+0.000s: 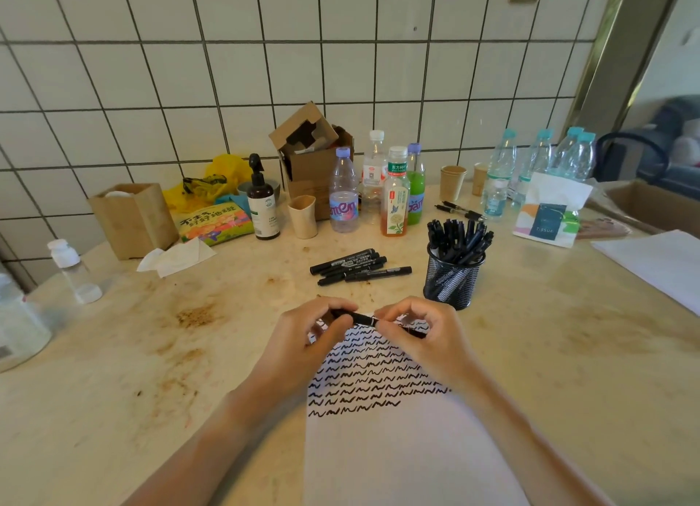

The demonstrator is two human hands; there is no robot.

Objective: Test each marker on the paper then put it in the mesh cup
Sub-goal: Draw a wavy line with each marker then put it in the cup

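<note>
A black marker (363, 319) lies level between my two hands, just above the top of the white paper (397, 448). My left hand (314, 335) pinches its left end and my right hand (416, 335) pinches its right part. Rows of black squiggles cover the upper half of the paper. Beyond my hands, several black markers (358, 267) lie in a loose pile on the table. The black mesh cup (450, 278) stands to the right of the pile, holding several markers.
Bottles (394, 195), paper cups (303, 215), a cardboard box (310, 157) and a pump bottle (261, 202) crowd the back by the tiled wall. A tissue pack (549, 217) and white sheets (659, 263) lie at the right. A small bottle (74, 270) stands left.
</note>
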